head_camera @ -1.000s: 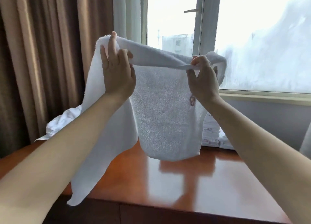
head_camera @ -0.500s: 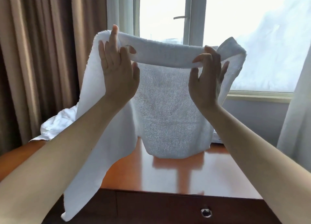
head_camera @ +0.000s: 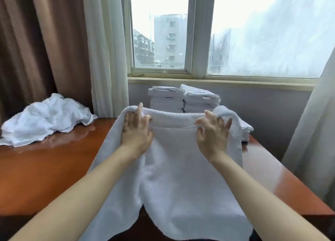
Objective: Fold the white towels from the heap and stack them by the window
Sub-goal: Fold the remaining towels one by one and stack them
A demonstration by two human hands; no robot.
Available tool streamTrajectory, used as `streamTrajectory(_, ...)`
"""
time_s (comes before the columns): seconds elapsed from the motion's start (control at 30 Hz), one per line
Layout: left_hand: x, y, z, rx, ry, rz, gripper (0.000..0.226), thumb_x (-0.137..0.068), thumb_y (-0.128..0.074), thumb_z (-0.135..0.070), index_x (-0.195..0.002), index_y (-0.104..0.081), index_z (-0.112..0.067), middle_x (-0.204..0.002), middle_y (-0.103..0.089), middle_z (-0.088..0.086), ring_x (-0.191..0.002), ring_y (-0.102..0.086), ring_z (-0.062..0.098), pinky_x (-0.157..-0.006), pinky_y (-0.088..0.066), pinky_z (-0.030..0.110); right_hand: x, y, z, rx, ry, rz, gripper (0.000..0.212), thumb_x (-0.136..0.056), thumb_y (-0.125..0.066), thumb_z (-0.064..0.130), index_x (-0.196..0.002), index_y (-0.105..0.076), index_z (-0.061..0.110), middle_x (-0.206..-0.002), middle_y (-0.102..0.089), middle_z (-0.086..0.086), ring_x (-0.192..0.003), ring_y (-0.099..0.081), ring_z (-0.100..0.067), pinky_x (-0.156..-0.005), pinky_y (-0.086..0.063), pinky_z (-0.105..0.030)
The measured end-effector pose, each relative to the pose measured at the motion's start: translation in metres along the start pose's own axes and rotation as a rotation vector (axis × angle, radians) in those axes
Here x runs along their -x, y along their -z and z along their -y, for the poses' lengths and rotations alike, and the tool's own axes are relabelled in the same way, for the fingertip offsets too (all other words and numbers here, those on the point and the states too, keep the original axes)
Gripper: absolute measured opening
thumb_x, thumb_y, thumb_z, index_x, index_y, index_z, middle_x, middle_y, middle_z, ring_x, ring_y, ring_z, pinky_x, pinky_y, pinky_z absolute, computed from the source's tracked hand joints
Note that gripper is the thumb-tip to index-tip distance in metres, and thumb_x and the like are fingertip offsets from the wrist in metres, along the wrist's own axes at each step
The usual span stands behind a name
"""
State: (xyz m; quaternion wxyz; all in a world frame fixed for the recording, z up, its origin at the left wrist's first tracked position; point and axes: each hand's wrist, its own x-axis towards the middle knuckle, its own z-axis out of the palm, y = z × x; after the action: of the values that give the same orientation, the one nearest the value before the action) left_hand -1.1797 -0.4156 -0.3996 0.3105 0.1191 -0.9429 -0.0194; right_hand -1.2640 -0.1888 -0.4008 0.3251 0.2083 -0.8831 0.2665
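**A hotel-style guest room, by the look of it**

Everything gathers round the window (head_camera: pixel 197 32): heavy brown curtains (head_camera: pixel 36 41) and a sheer drape (head_camera: pixel 107 50) hang to its left, a polished wooden desk (head_camera: pixel 45 168) stands below it, and right under its sill sit neat stacks of identical folded white towels (head_camera: pixel 183 99). Beyond the glass rise grey apartment blocks (head_camera: pixel 170 39)

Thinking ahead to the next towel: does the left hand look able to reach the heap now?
Likely not yet: left hand holds the towel; nothing lies between it and the heap.
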Motion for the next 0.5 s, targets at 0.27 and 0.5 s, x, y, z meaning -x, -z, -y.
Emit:
streamTrajectory(0.27, -0.013, -0.115, 0.004, -0.012, -0.018, 0.417, 0.048, -0.099, -0.043, -0.043, -0.144, -0.042, -0.026, -0.157, -0.017, 0.007, -0.137, -0.03, 0.034, -0.114, -0.025, 0.04, 0.006, -0.099, -0.064, 0.198, -0.164, 0.458, 0.036, -0.094, -0.043, 0.025, -0.129, -0.051, 0.028, -0.162, -0.015, -0.003, -0.146, -0.013, -0.03, -0.115, 0.008, -0.065)
streamTrajectory(0.5, -0.031, -0.137, 0.001, 0.048, -0.099, 0.398, 0.043, -0.094, -0.051, -0.04, -0.132, -0.054, -0.02, -0.138, -0.047, 0.002, -0.121, -0.048, 0.026, -0.107, -0.03, 0.036, -0.008, -0.117, -0.084, 0.207, -0.163, 0.488, 0.037, -0.095, -0.044, 0.035, -0.129, -0.05, 0.024, -0.15, -0.036, -0.005, -0.131, -0.038, -0.032, -0.111, -0.025, -0.052)
